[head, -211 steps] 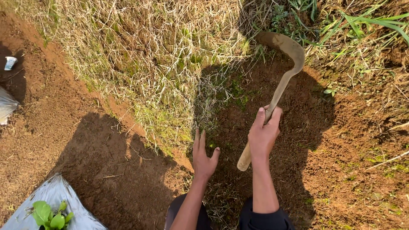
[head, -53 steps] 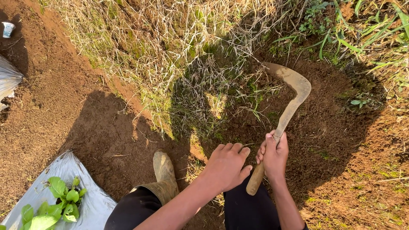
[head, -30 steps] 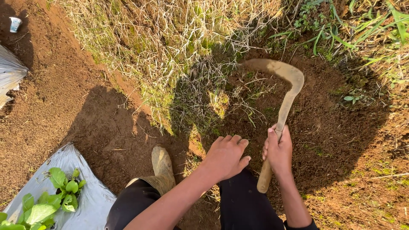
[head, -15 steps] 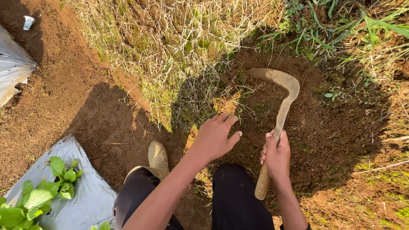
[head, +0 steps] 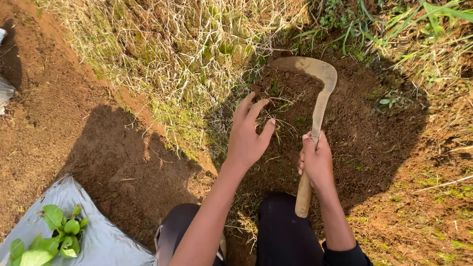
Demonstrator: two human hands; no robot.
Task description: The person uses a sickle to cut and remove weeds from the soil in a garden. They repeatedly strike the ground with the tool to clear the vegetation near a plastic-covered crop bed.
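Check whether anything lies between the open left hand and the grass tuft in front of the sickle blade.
Nothing visible does. The left hand hovers open just over the grass tuft, with only loose dry stalks and bare soil beneath. The sickle, gripped by the right hand, curves around the far side, not between them.

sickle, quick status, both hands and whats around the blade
Right hand shut on sickle handle, blade tip down in bare soil. Left hand open, fingers spread over dry grass edge. Grass tuft and loose stems between left hand and blade.
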